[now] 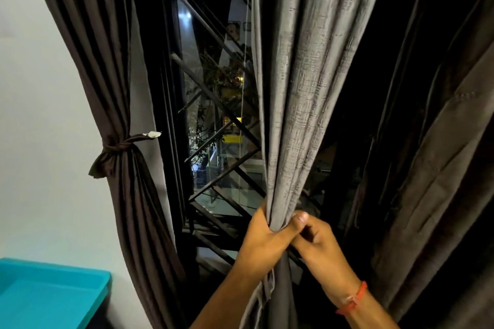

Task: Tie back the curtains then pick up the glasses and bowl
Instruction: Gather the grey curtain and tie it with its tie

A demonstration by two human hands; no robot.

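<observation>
Both hands closed around the gathered grey curtain [291, 104] at the window [213, 120]: the left hand [263, 240] wrapped it, the right hand [318, 243] pinched it beside. The brown curtain [112, 83] hung tied at the wall.

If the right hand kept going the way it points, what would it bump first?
Probably the bunched grey textured curtain that the right hand already pinches; beyond it, likely the dark window grille, though depth is unclear.
</observation>
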